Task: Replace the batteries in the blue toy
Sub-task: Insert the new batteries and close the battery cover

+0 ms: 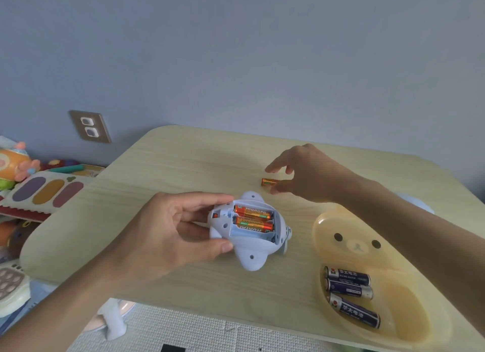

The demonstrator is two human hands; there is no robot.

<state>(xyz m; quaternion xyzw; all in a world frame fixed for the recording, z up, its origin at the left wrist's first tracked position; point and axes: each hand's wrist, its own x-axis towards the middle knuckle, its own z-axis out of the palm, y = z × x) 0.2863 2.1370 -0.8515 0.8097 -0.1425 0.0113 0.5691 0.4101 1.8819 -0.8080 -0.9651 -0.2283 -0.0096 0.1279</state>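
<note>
Fingers (275, 166) of the right hand (309, 175) were spread over an orange battery (269, 181) lying on the table (183, 162), thumb touching or just beside its near end. Couldn't tell whether it was gripped or just let go. Left hand (170, 228) was closed round the blue toy (249, 233), thumb on the near edge, fingers on the far side, belly up and just above the table or resting on it.

Compartment was open, no cover in view. Two orange batteries (253, 217) sat in the upper slots; the near slot looked empty. So removal looked about a third done, by my read.

Three dark blue batteries (350, 291) lay in the yellow bear-face tray (354, 236) at right, near the table's front edge, presumably the fresh set.

Handling guess: toy is a light, rigid plastic shell, smooth and rounded, so likely to slip or rotate if pinched at one point. Best held across the body either side of the compartment, as it was, clear of the fins and the small parts at the right end. Cells are small, hard and roll easily; lift each at the spring end, pinch mid-barrel, check polarity going back in.
</note>
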